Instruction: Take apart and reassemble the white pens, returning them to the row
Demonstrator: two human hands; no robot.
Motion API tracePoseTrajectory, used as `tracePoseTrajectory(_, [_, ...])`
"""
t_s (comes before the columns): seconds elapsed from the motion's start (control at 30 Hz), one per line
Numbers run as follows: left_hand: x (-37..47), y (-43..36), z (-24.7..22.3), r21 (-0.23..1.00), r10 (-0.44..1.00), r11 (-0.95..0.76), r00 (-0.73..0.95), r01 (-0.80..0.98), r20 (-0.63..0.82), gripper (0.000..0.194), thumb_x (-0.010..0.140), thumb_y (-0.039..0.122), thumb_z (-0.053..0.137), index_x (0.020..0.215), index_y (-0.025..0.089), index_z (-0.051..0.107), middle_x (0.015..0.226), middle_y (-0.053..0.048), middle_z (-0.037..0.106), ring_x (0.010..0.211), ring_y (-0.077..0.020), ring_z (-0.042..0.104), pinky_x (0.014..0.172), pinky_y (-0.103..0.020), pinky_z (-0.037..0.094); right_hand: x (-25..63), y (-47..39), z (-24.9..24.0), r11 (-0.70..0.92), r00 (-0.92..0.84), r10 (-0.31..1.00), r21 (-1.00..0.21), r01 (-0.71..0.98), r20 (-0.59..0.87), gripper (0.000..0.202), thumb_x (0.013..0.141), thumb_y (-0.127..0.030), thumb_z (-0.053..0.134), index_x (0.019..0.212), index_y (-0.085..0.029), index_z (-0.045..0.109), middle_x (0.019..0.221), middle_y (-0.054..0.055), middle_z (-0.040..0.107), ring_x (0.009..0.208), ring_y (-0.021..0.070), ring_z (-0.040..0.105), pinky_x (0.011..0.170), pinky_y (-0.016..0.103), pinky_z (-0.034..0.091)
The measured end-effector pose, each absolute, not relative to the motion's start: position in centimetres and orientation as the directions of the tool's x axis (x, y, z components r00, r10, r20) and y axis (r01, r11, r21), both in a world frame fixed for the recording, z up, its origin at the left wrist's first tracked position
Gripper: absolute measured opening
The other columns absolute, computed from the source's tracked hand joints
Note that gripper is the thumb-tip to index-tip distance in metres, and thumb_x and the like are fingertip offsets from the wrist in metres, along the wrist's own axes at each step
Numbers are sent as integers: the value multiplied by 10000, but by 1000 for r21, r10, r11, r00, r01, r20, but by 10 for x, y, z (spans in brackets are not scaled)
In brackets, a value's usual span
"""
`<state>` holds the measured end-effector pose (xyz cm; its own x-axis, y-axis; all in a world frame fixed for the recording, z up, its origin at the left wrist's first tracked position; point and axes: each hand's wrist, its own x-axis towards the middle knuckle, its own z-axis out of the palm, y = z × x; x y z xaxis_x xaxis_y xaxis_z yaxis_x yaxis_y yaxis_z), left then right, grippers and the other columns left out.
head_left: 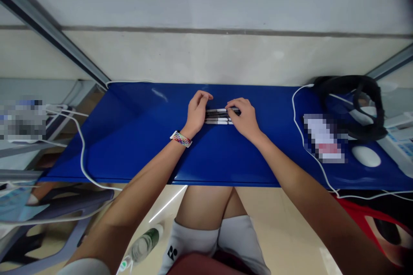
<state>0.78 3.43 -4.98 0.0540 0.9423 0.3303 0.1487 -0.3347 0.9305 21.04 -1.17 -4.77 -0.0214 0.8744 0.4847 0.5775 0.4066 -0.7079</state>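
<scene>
Several black and white pens (218, 116) lie side by side in a small stack on the blue table, roughly parallel to its long edge. My left hand (197, 111) stands on its side at their left ends, palm turned toward them and fingers loosely curved. Around the right ends, the bent fingers and thumb of my right hand (243, 114) close on the upper pens. My right hand hides part of the pens, so their exact grip is hard to see. A colourful woven watch band (181, 138) is on my left wrist.
On the blue table (135, 137), a blurred phone-like object (323, 138), a white mouse (366, 156) and a black head strap (380, 107) sit at the right. White cables (301, 137) cross both ends. A plastic bottle (145, 244) lies on the floor; a wall rises behind.
</scene>
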Motion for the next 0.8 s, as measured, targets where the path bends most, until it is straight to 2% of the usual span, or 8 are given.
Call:
tracePoseTrajectory(0.17, [6, 35, -50, 928, 940, -341, 54, 152, 337, 290, 1128, 451, 511, 970, 264, 665, 1098, -73, 767, 1106, -233, 717, 1013, -385, 563, 216, -15, -42, 591, -283, 800, -614, 524, 529, 212, 946, -159, 665, 832, -297, 778, 1230, 67, 794, 1302, 341, 657, 1153, 596, 528])
tracePoseTrajectory(0.27, [7, 34, -48, 924, 937, -350, 65, 152, 344, 275, 1120, 422, 515, 959, 259, 668, 1080, -73, 762, 1089, -232, 716, 996, -384, 562, 217, -15, -42, 650, -375, 759, -590, 479, 532, 210, 962, -175, 683, 826, -298, 785, 1229, 64, 798, 1339, 347, 644, 1188, 611, 503])
tracePoseTrajectory(0.53, [5, 33, -47, 913, 929, -371, 76, 169, 363, 304, 1121, 423, 517, 934, 252, 685, 1039, -70, 764, 1032, -232, 709, 967, -392, 560, 220, -16, -43, 659, -406, 752, -581, 478, 519, 162, 965, -208, 724, 860, -307, 799, 1240, 57, 812, 1381, 362, 630, 1198, 648, 505])
tracePoseTrajectory(0.8, [5, 33, -48, 918, 933, -361, 75, 167, 353, 323, 1118, 446, 512, 923, 257, 687, 1018, -67, 763, 1022, -232, 708, 958, -389, 561, 223, -24, -38, 670, -451, 742, -569, 476, 497, 155, 933, -193, 754, 875, -320, 823, 1398, 51, 767, 1444, 368, 594, 1221, 658, 503])
